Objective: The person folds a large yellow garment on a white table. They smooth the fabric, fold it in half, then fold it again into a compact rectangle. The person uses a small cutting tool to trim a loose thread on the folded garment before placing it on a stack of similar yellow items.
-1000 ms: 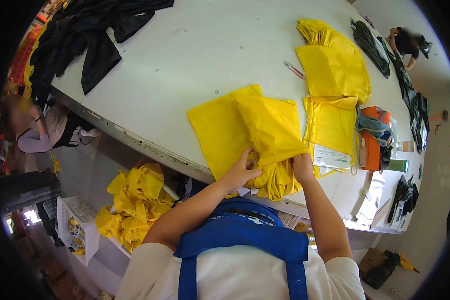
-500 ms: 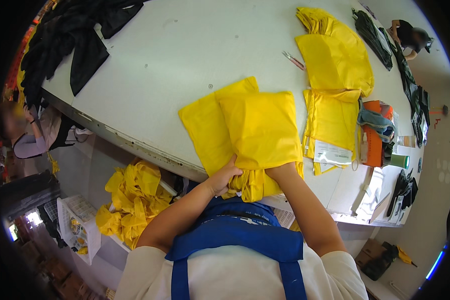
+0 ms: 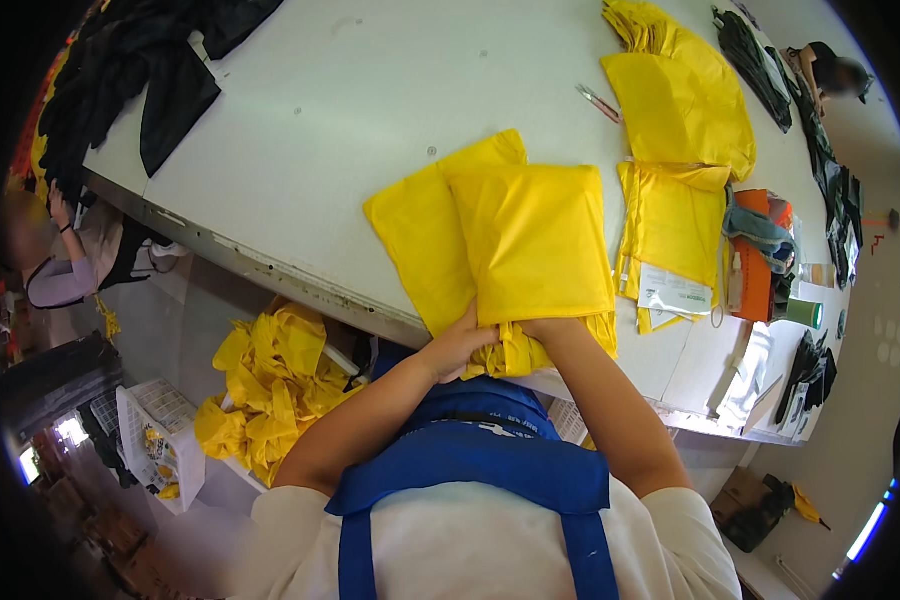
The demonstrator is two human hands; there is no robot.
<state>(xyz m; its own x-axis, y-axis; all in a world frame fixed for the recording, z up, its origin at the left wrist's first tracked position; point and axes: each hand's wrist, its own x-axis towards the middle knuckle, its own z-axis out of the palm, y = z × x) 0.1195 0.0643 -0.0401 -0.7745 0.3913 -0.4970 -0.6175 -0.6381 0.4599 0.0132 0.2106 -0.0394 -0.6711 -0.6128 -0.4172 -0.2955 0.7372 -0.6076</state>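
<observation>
A plump, squarish yellow fabric pouch [image 3: 535,245] lies at the table's near edge, overlapping a flat folded yellow piece [image 3: 425,215] on its left. Bunched yellow fabric [image 3: 515,352] shows below the pouch's near edge. My left hand [image 3: 460,345] grips this edge at its left corner, thumb on top and fingers closed around the gathered cloth. My right hand [image 3: 547,328] reaches under the edge between pouch and bunched fabric; its fingers are hidden. To the right are a clear-bagged yellow piece [image 3: 675,225] with a white printed sheet and a thick stack of folded yellow pieces [image 3: 680,110].
Small snips [image 3: 600,103] lie beside the yellow stack. An orange box [image 3: 757,275] and a green roll [image 3: 802,313] stand at right. Black garments [image 3: 135,80] cover the far left. Crumpled yellow fabric [image 3: 275,380] sits below the table edge, near a white basket [image 3: 155,450]. Two other people work nearby.
My right hand has shifted left under the pouch's edge, and my left hand keeps its grip. The whole view has tilted slightly. The person at left has raised a hand.
</observation>
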